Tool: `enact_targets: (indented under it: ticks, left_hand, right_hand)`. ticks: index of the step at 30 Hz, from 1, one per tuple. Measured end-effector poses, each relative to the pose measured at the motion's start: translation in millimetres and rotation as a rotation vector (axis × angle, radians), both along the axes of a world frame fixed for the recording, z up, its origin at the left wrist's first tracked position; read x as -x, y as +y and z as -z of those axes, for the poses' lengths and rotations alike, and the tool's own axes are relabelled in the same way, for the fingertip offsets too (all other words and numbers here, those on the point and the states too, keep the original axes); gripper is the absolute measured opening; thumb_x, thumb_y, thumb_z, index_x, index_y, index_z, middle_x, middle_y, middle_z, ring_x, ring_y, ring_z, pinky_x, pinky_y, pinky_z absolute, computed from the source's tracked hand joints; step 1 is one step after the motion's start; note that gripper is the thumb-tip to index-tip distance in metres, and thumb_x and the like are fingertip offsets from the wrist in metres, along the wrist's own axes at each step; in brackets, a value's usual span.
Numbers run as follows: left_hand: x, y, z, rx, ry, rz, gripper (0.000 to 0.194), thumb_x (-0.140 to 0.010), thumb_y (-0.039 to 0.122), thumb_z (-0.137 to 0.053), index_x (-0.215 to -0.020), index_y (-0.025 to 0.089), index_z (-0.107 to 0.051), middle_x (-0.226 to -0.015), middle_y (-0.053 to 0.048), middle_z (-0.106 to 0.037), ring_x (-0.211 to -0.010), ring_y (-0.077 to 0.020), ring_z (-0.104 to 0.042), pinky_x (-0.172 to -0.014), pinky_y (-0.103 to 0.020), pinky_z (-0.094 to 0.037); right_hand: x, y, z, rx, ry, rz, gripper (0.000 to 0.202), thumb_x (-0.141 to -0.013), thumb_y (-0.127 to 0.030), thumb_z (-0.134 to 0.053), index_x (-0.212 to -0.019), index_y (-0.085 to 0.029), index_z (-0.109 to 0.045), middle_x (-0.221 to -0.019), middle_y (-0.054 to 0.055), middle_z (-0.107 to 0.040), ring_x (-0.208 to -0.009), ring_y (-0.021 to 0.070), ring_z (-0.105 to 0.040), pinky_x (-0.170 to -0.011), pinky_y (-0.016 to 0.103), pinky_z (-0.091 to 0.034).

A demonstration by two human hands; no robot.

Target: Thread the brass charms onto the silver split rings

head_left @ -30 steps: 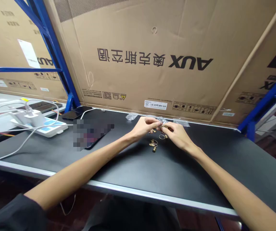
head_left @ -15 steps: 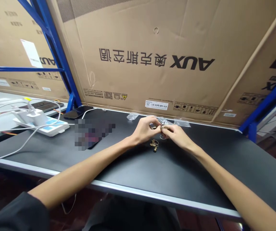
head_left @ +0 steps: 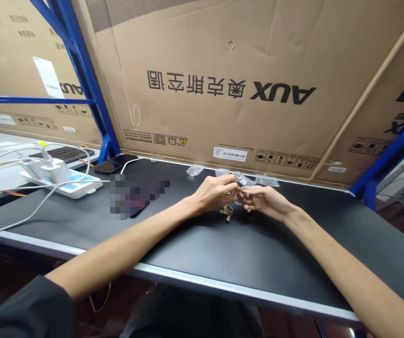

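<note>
Both hands meet over the black table, close to its back edge. My left hand has its fingers pinched on a small metal ring piece, its back turned up. My right hand holds the brass-coloured part of the same metal piece, palm turned partly up and fingers curled. A thin ring hangs between the hands. Just below them on the table lies a second small brass-coloured piece with a ring. Fingers hide much of the held piece.
Clear plastic bags lie along the back edge, before a large cardboard box. On the left are a white power strip with cables, a dark phone and a blurred-out item. Blue posts flank the table.
My right hand has turned its palm upward, showing more of the brass-coloured part. My left hand has rolled over and its fingers have come down closer to the right hand.
</note>
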State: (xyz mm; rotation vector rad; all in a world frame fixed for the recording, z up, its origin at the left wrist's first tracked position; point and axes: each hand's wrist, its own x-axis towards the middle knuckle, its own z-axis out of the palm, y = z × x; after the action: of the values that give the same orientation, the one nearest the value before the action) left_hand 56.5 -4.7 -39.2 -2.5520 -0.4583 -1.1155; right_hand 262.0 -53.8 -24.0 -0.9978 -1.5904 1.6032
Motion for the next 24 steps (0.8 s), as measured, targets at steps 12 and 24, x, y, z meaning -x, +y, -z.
enact_targets:
  ticks: [12,24]
  left_hand:
    - [9,7,-3.9,0.151,-0.020,-0.068,0.018,-0.090,0.031,-0.057,-0.085,0.021,-0.071,-0.093,-0.005,-0.071,-0.065,-0.0122,-0.061,-0.060,-0.023,-0.044]
    - [-5,-3,-0.7,0.574,-0.234,-0.026,0.022,-0.094,0.025,-0.054,-0.089,0.015,-0.073,-0.086,-0.005,-0.075,-0.076,-0.0158,-0.068,-0.068,-0.025,-0.052]
  right_hand:
    - [7,-4,-8.8,-0.102,-0.066,0.048,0.028,-0.082,-0.045,-0.066,-0.080,-0.018,-0.061,-0.075,0.001,-0.056,-0.068,0.0142,-0.057,-0.062,0.027,-0.044]
    - [16,4,10.5,-0.247,-0.163,0.105,0.029,-0.081,-0.046,-0.066,-0.073,-0.019,-0.060,-0.074,0.002,-0.056,-0.069,0.0174,-0.057,-0.058,0.029,-0.045]
